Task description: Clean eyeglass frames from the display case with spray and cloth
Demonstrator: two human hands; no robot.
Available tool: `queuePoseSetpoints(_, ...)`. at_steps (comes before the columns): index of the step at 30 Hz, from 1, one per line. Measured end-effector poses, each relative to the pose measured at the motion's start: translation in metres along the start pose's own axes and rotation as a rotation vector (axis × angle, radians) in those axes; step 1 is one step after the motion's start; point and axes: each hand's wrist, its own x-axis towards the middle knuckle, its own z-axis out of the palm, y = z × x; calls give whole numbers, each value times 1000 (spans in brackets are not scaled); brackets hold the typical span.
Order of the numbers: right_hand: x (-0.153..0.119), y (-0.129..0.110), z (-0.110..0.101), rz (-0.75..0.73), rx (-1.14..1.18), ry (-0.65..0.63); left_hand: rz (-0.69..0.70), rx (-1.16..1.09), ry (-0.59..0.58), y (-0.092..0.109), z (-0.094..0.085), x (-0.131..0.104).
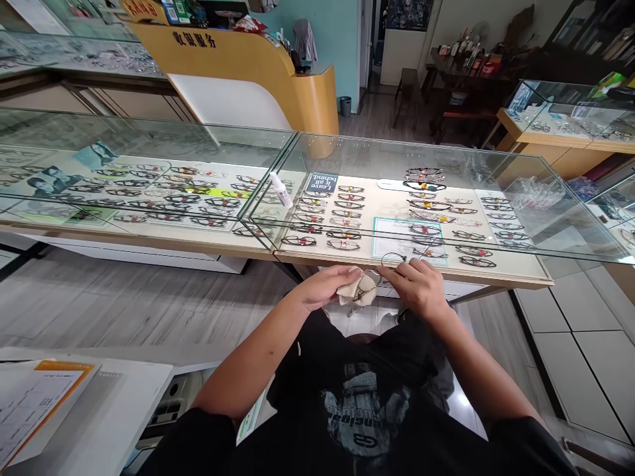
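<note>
My left hand (321, 288) is closed on a beige cleaning cloth (366, 287), thumb on top, bunched around one side of a pair of eyeglasses (393, 256). My right hand (421, 288) grips the thin dark frame of the same eyeglasses with its fingers curled. One round lens rim stands up between the hands, in front of the display case. The cloth and fingers partly hide the rest of the frame. A small white spray bottle (281, 190) stands on the glass top, ahead and to the left.
A glass display case (367, 201) with rows of spectacles runs along in front of me. Behind it stands a wooden counter (233, 49). Papers (40, 403) lie on a white surface at lower left. White drawers (570, 330) are to the right.
</note>
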Motion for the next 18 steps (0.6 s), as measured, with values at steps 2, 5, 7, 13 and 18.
queuePoseSetpoints(2, 0, 3, -3, 39, -28, 6, 26, -68, 71, -1, -8, 0)
queuePoseSetpoints(5, -3, 6, -6, 165, -38, 20, 109, -135, 122, -3, -18, 1)
queuePoseSetpoints(7, -5, 7, -7, 292, 31, 34, 166, -140, 152, -4, -21, 2)
queuePoseSetpoints(13, -1, 2, -9, 779, 701, -58, 347, 50, 230, -7, -16, 6)
queuePoseSetpoints(18, 7, -13, 9, 1017, 1194, -256, 435, 232, 177, -12, 5, 16)
